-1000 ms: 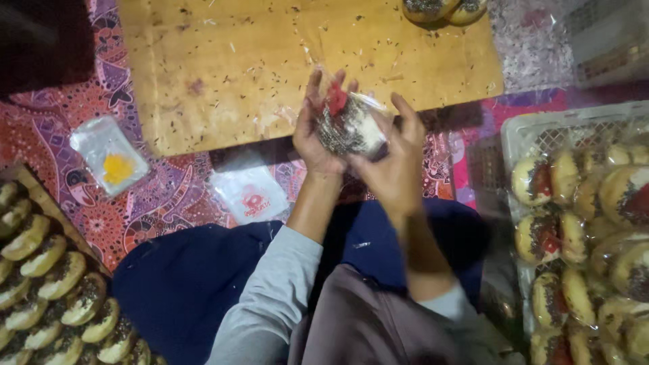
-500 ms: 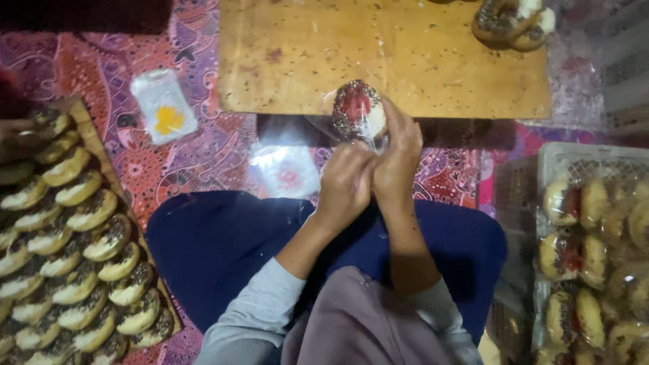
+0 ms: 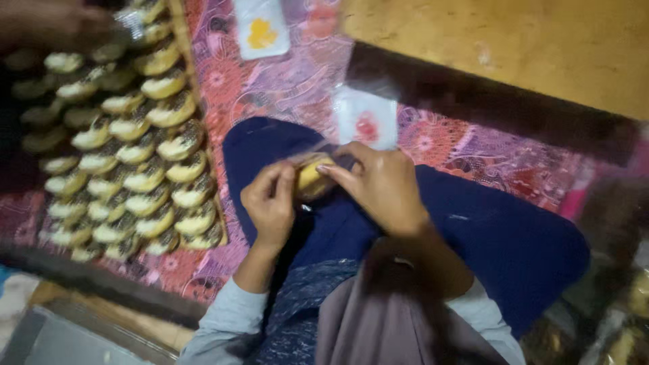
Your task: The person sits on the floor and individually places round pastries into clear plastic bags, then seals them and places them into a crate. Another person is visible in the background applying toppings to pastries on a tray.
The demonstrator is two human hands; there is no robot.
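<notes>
A wrapped pastry is pinched between left hand and right hand, both closed on it (long axis left-right, blurred).

hands lowered to lap | wrapped pastry now yellow (view swung left)

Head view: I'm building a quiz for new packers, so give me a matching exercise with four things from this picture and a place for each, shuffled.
Things:
1. wrapped pastry
2. tray of pastries
3. wooden board
4. sachet with yellow patch

Places:
A. top right
B. between the left hand and right hand, over the lap
C. on the patterned cloth, top centre
D. left side

Pairs: 1-B, 2-D, 3-A, 4-C
</notes>
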